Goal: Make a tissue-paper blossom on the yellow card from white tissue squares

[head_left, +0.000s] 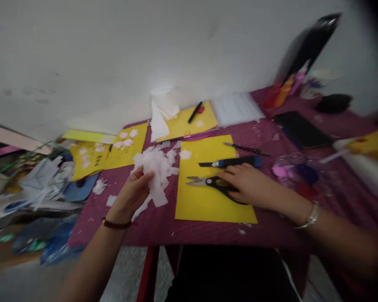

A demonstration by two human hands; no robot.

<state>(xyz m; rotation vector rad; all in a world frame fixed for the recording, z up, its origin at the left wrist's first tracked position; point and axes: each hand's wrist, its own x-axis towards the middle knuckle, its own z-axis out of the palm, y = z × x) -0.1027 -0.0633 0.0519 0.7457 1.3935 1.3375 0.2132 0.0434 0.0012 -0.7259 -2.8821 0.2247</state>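
My left hand is closed on a bunch of thin white paper scraps, lifted just above the maroon table. My right hand rests on the handles of black scissors, fingers curled over them. The scissors lie on a yellow sheet of paper, blades pointing left. A blue and black craft knife lies just beyond my right hand on the same sheet.
Yellow cards with pink flower cut-outs lie at the left, another yellow sheet with a black marker at the back. A black phone, coloured bottles and a clear tub of bits sit on the right. Clutter lies on the floor at left.
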